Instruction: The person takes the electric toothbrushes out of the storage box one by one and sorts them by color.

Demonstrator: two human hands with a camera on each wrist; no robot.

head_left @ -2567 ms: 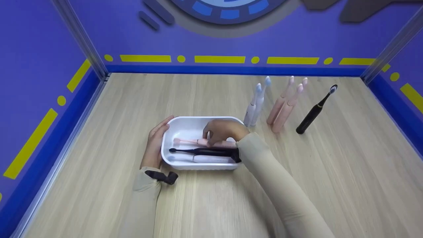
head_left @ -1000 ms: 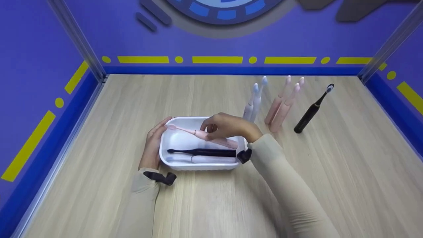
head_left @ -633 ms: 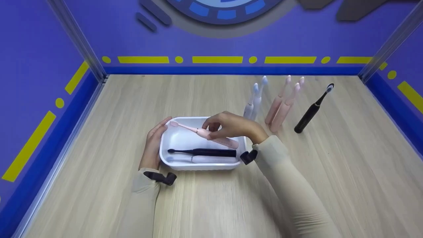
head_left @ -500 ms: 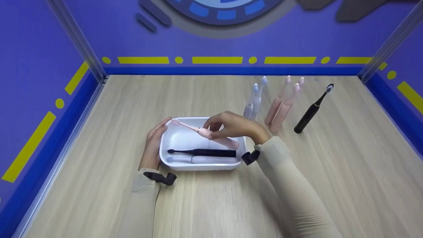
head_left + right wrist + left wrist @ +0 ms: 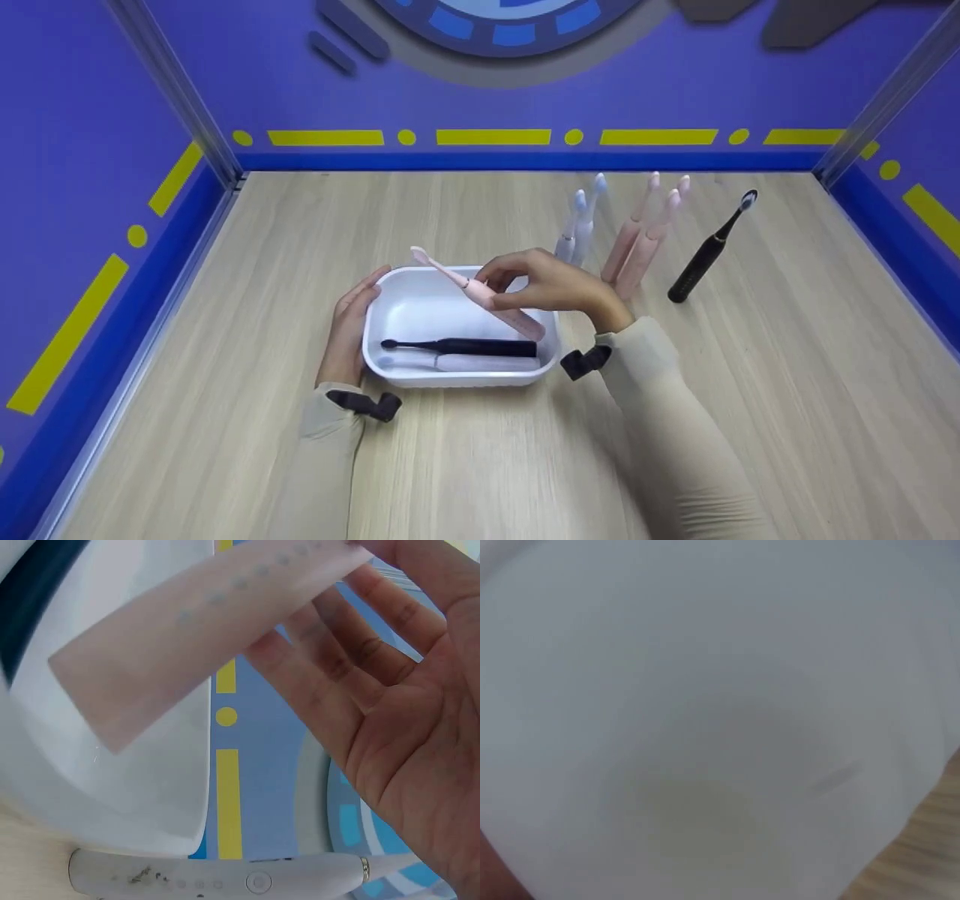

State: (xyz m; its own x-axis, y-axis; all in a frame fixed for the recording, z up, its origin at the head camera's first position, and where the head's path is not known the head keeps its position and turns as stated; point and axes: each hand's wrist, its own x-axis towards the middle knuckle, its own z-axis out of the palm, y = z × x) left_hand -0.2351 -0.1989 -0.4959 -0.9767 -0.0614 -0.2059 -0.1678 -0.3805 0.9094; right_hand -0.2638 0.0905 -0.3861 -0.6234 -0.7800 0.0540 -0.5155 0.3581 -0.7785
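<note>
My right hand (image 5: 551, 281) pinches a pink electric toothbrush (image 5: 478, 293) by the upper handle, above the white plastic bin (image 5: 420, 307). The brush is tilted, its head up and left past the bin's far rim and its base low at the right. Up close in the right wrist view, the pink handle (image 5: 172, 637) crosses in front of the bin wall. At the bin's left end, my left hand (image 5: 347, 322) grips the side, fingertips at the rim. Inside, a black toothbrush (image 5: 484, 346) and a white toothbrush (image 5: 484, 363) lie side by side along the near wall.
Beyond the bin on the right stand two white toothbrushes (image 5: 565, 246), pink toothbrushes (image 5: 641, 259) and one black toothbrush (image 5: 697, 270), all upright on the wooden table (image 5: 300, 225). Blue panels (image 5: 337, 97) enclose the back and sides.
The pink toothbrush, first lying flat in the bin, has been lifted by my right hand and tilted head up. It has shifted slightly right; my left hand stays on the bin.
</note>
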